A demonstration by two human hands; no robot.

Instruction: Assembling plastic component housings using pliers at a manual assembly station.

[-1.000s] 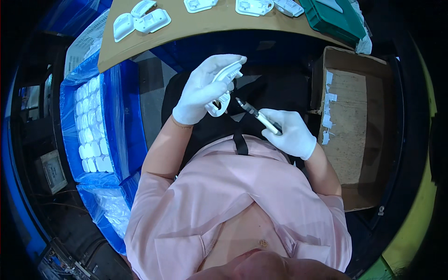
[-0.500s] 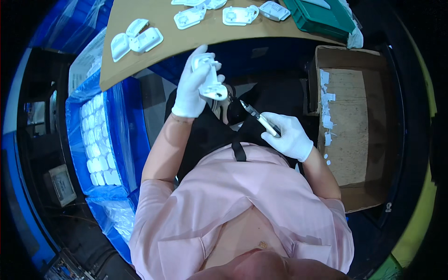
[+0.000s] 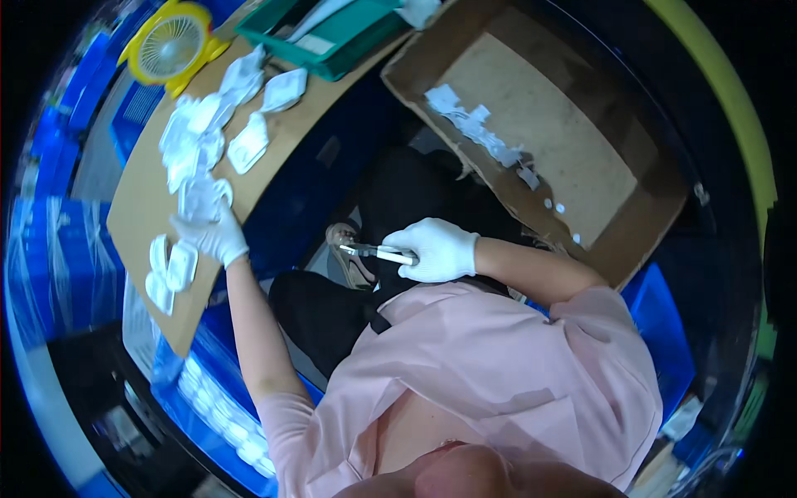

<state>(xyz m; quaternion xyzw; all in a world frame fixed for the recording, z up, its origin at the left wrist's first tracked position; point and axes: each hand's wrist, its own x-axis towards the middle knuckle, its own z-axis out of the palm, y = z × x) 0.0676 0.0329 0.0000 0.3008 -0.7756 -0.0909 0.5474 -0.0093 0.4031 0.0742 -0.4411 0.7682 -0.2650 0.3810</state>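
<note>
Currently, right hand [image 3: 440,250] clasped around pliers [image 3: 388,254]; left hand [image 3: 216,239] touching white casing [image 3: 200,199], grip unclear.

You are seeing through the left of two wide fisheye cameras worn on your head, facing down and forward over your own body. Your pink shirt [image 3: 506,349] fills the near part, closest to the lens; your left hand [image 3: 213,238] and right hand [image 3: 440,251] lie farther out. The view takes in the tabletop [image 3: 278,141] at far left and the cardboard box [image 3: 548,116] at far right, bending straight edges toward its dark rim.
</note>
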